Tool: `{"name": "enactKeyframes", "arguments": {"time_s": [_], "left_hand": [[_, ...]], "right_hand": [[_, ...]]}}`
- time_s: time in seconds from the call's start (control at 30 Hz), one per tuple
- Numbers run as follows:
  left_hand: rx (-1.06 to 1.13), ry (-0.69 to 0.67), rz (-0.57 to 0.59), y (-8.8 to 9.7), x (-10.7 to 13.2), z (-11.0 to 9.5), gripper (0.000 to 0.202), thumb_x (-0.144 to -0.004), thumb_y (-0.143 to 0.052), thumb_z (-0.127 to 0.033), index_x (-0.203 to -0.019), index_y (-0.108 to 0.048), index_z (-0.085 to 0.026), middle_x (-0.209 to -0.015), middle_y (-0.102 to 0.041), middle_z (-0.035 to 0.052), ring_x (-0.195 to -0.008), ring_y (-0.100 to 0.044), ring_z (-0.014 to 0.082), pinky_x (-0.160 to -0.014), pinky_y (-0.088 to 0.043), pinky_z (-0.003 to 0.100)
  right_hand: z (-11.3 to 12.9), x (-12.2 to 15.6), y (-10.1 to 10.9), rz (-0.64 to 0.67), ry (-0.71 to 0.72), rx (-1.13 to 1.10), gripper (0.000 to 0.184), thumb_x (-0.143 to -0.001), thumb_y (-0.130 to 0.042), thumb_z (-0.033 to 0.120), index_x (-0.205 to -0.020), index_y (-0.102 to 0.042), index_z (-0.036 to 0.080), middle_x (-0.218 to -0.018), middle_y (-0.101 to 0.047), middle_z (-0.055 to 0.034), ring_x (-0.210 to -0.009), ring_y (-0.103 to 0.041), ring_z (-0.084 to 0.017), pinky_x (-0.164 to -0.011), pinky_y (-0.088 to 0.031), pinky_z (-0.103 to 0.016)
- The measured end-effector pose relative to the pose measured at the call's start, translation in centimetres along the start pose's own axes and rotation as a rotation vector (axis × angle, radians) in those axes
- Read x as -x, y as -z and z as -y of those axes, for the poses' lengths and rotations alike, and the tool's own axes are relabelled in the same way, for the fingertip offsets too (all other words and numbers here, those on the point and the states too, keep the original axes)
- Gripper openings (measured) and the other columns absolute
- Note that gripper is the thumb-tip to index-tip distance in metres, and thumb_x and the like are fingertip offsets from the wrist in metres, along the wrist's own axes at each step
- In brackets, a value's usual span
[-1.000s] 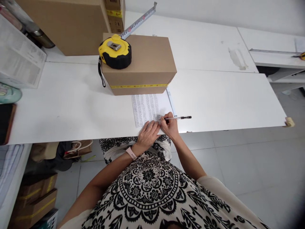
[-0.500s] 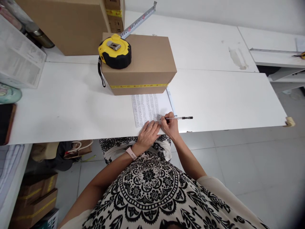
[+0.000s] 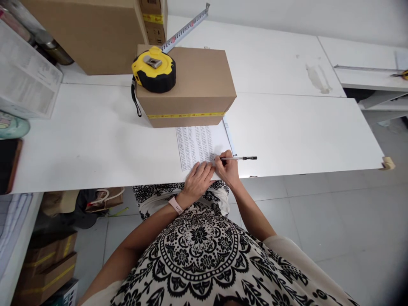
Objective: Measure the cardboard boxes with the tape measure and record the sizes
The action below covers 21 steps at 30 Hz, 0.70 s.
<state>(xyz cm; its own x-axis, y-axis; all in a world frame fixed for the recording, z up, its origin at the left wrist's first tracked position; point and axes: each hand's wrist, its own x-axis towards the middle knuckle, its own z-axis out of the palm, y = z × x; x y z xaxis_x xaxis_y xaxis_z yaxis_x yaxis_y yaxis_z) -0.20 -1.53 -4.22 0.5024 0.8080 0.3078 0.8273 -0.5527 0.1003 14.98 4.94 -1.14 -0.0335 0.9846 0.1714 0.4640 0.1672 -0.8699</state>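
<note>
My right hand [image 3: 227, 169] grips a pen [image 3: 239, 158], its tip down on a printed sheet of small figures [image 3: 197, 145] at the near edge of the white table [image 3: 287, 127]. My left hand [image 3: 198, 180] lies flat on the sheet's lower edge, fingers stretched out, touching the right hand. Just beyond the sheet stands a brown cardboard box [image 3: 194, 85] with a yellow strip of tape. A yellow and black tape measure [image 3: 154, 69] sits on the box's left top corner, its blade [image 3: 186, 27] pulled out toward the back.
A larger cardboard box [image 3: 92, 34] stands at the back left. Printed papers [image 3: 25, 80] lie at the left edge. Cardboard boxes [image 3: 47, 263] sit on the floor at lower left, with a bag [image 3: 102, 199] under the table. A second bench [image 3: 366, 76] is at right.
The pen's free end shifts slightly right and back as the right hand writes. Both hands stay in the same place on the sheet.
</note>
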Motion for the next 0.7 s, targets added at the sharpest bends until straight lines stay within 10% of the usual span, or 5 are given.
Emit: {"name": "enactKeyframes", "arguments": {"time_s": [0.7], "left_hand": [[-0.037,-0.017,0.056,1.0,-0.4,-0.3,0.051,-0.104,-0.038,-0.036,-0.149,-0.044,-0.012,-0.152,-0.049,0.0093,-0.137,-0.047,0.0290,-0.118,-0.032,0.048]], "right_hand": [[0.3,-0.5,0.6,0.029,-0.028,0.028,0.019,-0.085,-0.055,0.026,-0.074,-0.040,0.025,-0.057,-0.044,0.0066,-0.049,-0.044,-0.011,-0.050,-0.036,-0.026]]}}
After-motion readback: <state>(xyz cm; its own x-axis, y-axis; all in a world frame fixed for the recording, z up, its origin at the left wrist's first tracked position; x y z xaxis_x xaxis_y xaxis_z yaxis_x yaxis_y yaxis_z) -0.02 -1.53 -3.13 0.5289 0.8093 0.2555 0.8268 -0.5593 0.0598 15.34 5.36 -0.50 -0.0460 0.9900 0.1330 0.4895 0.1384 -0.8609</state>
